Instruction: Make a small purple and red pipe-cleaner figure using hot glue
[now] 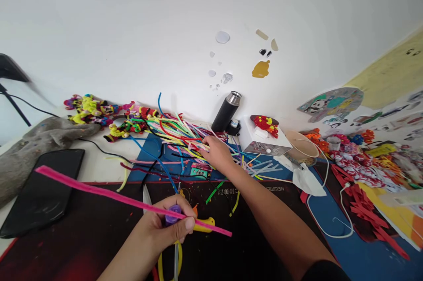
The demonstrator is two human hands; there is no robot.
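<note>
A long pink pipe cleaner (112, 197) is pinched between the thumb and fingers of my left hand (170, 223), over the dark mat. Under those fingers lie a purple coiled piece (173, 214) and a yellow piece (205, 224). My right hand (214, 152) reaches into the heap of coloured pipe cleaners (178, 129) by the wall, its fingers closed at the heap; which stem they grip is too small to tell. Scissor blades (146, 197) show beside my left hand, their handles partly hidden.
Behind the heap stands a black flask (226, 111), beside a white box (261, 140). Pipe-cleaner dolls (89, 107) and a black tray (42, 188) are at the left. A white cable (330, 232) and red strips (370, 210) lie at the right.
</note>
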